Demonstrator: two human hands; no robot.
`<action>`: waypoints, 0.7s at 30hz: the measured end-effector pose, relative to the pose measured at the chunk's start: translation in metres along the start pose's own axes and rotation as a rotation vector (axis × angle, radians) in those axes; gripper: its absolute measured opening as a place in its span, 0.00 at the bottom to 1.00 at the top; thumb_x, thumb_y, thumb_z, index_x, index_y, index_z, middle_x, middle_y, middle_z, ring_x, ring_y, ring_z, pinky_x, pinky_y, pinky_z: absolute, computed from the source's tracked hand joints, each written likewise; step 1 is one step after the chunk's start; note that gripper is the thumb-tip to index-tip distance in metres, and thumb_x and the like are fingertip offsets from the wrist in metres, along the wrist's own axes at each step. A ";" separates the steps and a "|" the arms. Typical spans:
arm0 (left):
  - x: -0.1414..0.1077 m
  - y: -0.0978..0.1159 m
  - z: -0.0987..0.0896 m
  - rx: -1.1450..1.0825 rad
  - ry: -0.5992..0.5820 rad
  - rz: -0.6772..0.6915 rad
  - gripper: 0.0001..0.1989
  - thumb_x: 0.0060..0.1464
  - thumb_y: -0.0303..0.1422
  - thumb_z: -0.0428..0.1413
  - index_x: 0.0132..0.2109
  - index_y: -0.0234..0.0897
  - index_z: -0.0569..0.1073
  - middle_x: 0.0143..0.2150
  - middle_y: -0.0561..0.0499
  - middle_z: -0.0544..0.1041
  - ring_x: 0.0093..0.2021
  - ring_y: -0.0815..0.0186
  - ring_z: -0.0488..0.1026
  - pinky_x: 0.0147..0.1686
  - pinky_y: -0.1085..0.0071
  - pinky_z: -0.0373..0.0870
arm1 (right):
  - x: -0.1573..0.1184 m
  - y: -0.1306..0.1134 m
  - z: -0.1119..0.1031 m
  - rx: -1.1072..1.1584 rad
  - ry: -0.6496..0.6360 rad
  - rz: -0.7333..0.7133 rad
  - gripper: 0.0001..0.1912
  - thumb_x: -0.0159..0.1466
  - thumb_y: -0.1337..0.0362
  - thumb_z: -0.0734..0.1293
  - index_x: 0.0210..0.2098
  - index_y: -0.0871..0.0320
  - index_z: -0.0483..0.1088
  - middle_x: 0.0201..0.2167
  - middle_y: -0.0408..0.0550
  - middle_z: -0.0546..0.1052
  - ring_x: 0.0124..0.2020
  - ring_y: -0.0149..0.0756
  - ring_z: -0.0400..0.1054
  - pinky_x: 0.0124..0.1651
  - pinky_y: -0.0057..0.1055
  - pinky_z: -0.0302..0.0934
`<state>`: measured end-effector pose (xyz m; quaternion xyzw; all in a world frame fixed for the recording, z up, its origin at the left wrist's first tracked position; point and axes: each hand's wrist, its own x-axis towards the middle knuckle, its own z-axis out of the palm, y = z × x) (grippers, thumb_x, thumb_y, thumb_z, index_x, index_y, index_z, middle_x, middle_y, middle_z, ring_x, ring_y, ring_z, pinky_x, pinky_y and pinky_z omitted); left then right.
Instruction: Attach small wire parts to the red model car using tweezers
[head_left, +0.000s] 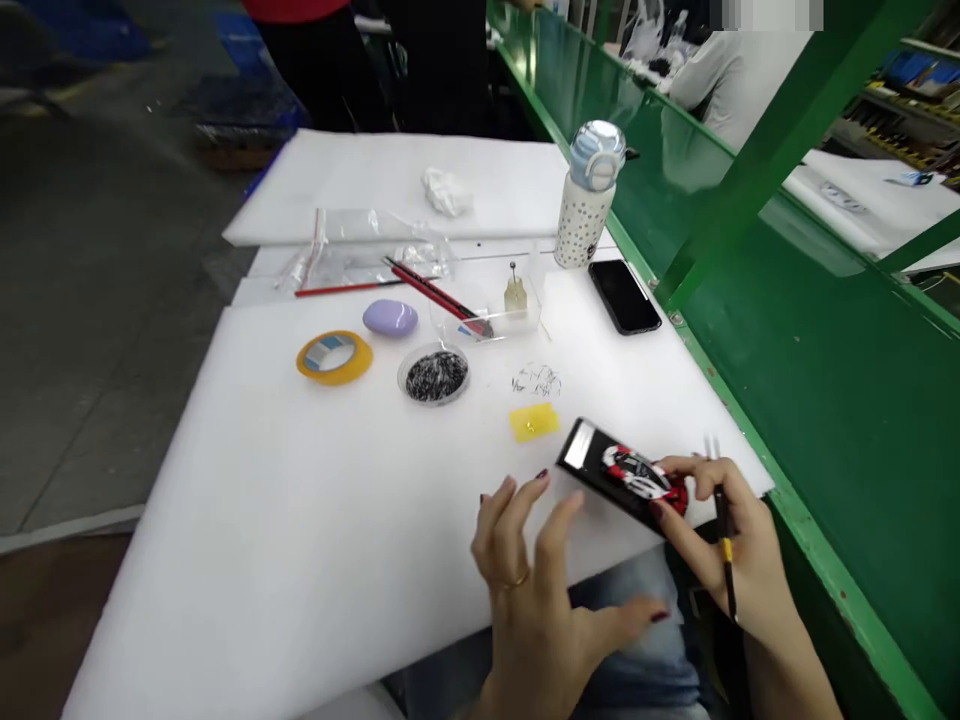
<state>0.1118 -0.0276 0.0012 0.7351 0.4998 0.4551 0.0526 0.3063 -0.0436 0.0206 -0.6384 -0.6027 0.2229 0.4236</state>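
Observation:
My right hand (pixel 731 540) pinches the rear of a small red, white and black model car (pixel 637 472) between thumb and finger. The car sits on a long black base (pixel 589 478) with a white label at one end, tilted near the table's front edge. Tucked among the same hand's fingers is a slim black tool (pixel 725 550) with a yellow band; its pale tip is blurred, so I cannot tell its kind. My left hand (pixel 536 580) is open with fingers spread, holding nothing, just left of the base. A yellow piece (pixel 534 422) lies beyond it.
On the white table (pixel 300 520) are a tape roll (pixel 335 358), a purple rounded object (pixel 390 318), a dish of black slivers (pixel 435 375), a clear tray (pixel 487 325) with a small bottle, a flask (pixel 589 200) and a phone (pixel 625 297). A green frame (pixel 750 440) borders the right side.

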 end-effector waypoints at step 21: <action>-0.006 -0.034 -0.006 0.028 -0.112 -0.131 0.12 0.64 0.43 0.55 0.48 0.42 0.74 0.56 0.41 0.72 0.58 0.44 0.67 0.52 0.44 0.69 | 0.049 0.044 -0.072 -0.004 0.373 -0.381 0.17 0.65 0.69 0.70 0.36 0.51 0.54 0.50 0.53 0.77 0.52 0.44 0.72 0.53 0.45 0.65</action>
